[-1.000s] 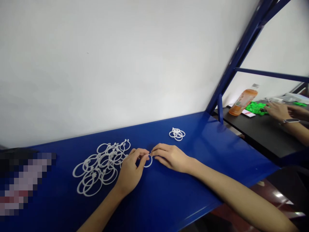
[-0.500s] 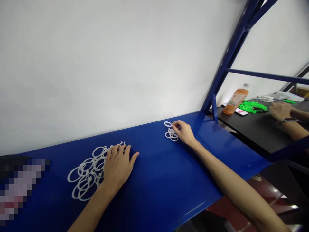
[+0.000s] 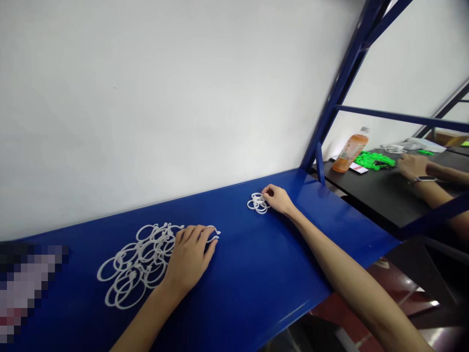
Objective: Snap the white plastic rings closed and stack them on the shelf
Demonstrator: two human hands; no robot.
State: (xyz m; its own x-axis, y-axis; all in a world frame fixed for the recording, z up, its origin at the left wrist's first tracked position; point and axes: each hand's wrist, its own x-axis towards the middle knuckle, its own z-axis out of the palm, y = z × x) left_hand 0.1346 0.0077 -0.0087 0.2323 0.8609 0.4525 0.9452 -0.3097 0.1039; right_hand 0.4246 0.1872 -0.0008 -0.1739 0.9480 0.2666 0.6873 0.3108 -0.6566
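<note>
1. Since 0.5 s ago, the right hand (image 3: pixel 278 199) has come down onto the small stack of rings (image 3: pixel 257 203). The ring it held above that stack is no longer raised. The left hand (image 3: pixel 190 256) has slid right along the loose heap of white rings (image 3: pixel 135 266), out to its right edge.
2. Left hand: palm down, fingers stretched out side by side, closed on nothing. The fingertips rest on 1 outlying ring (image 3: pixel 214 234) at the heap's edge.
3. Right hand: fingertips bunched against the right side of the small stack. I cannot tell whether they pinch a ring or only touch it.
4. Position: the heap lies on the blue shelf (image 3: pixel 249 278), left of centre. The small stack sits well apart to its right, near the white wall (image 3: pixel 183 98). The 2 hands are well apart.
5. Handling (judgement): the rings look like thin plastic, very light and somewhat springy. They overlap in the heap, so 1 lifted ring will likely snag its neighbours. On the smooth painted shelf they will probably slide. The best hold is a thumb-and-forefinger pinch on the rim of an outlying ring.
6. Surroundings: at the black table (image 3: pixel 381 195) on the right, a co-worker's hand (image 3: pixel 410 165) is near green parts (image 3: pixel 373 160) and an orange bottle (image 3: pixel 350 152).
</note>
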